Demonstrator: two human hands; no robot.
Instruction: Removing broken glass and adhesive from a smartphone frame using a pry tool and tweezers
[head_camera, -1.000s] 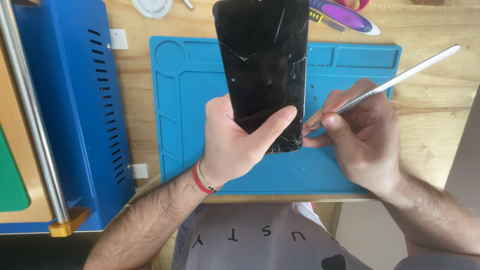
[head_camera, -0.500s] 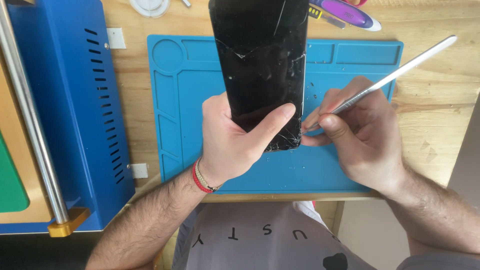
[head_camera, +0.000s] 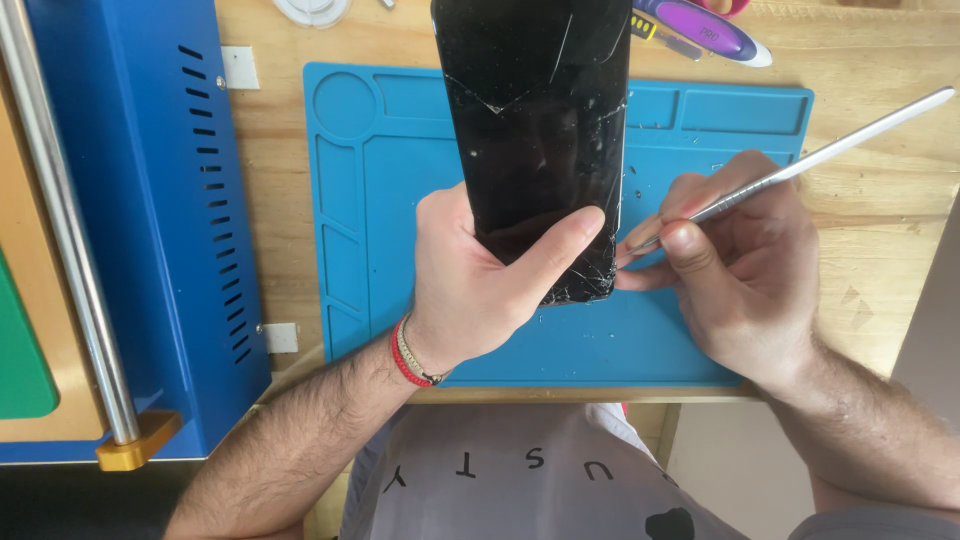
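Left hand (head_camera: 470, 290) grips cracked black phone (head_camera: 535, 140) upright over blue mat (head_camera: 400, 200), thumb across glass. Right hand (head_camera: 740, 270) fingers pinch metal pry tool (head_camera: 800, 165), tip at phone's lower right edge.

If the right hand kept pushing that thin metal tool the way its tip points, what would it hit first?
Probably the cracked phone: the metal tool in the right hand already points at its lower right edge, seemingly touching it.

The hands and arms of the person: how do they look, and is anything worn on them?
Both forearms are bare and hairy, with no sleeves or gloves. The left hand has a red cord bracelet and a thin beaded one beside it at the wrist. The right hand wears nothing; no rings show.
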